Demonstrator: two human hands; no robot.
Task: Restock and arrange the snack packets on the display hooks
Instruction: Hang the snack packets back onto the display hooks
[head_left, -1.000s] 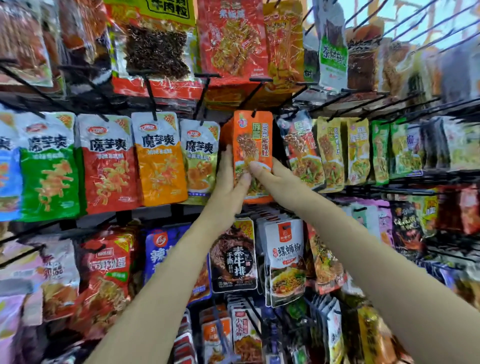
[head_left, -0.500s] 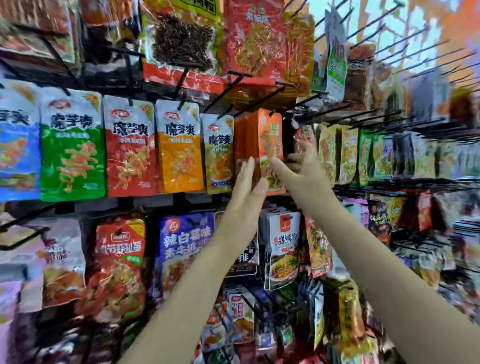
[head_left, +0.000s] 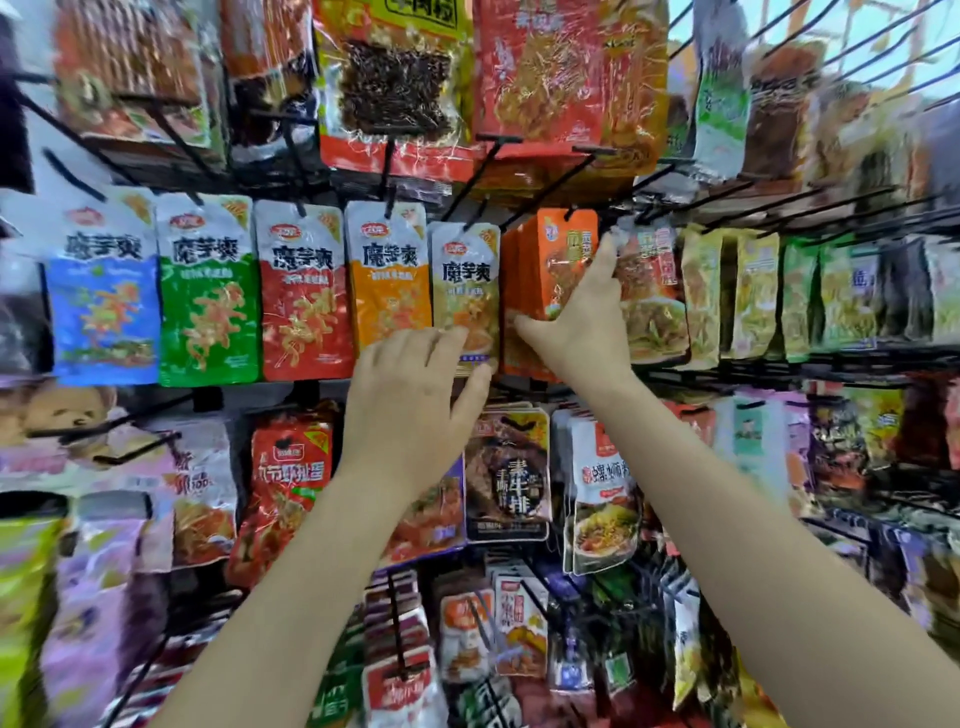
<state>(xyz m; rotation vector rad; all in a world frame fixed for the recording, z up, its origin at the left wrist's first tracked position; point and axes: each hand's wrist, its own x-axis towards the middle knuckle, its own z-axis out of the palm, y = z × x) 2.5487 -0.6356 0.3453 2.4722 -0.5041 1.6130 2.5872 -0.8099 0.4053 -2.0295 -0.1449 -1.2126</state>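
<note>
I see bright, even light with hardly any shadow — glare glints off the shiny packets (head_left: 566, 73) up top. Edges bow and smear from the wide lens — the right side blurs most.

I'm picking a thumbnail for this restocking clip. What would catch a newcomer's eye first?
Two bare forearms reach up from the bottom edge to the centre, where the right hand spreads over a stack of orange foil snack packets on a black wire hook, and the left hand hovers open just below-left. To the left, a bright row of matching glossy pouches runs blue, green, red, orange.
</note>
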